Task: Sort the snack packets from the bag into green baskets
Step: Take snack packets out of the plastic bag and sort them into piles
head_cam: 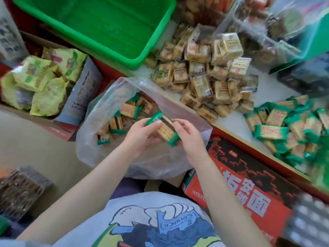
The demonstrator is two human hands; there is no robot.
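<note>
So the green-ended cracker packet with the clear middle window is sitting up in the air between both hands, right over the mouth of the crinkly clear plastic bag. The left hand has its fingers curled around the packet's upper-left end and underside, and the right hand is pinching the other edge with thumb and fingertips, so it's a two-handed hold and pretty secure for now. Biggest risk I see is that it goes to the wrong pile: ahead and right of the hands there's a heap of tan square-wrapped packets, and further right a separate heap of green-ended cracker packets on the white surface, and they sit close enough that a lazy toss could land on the boundary. Also neither heap is actually in the big green plastic mesh basket, which sits ahead and left of the hands and looks empty, so sorting could end up on the surface instead of in baskets. Slick wrapper, too, so letting go with one hand early could drop it back into the bag among the leftover packets. The frame is blurry at the edges, so I can't read the labels.
</note>
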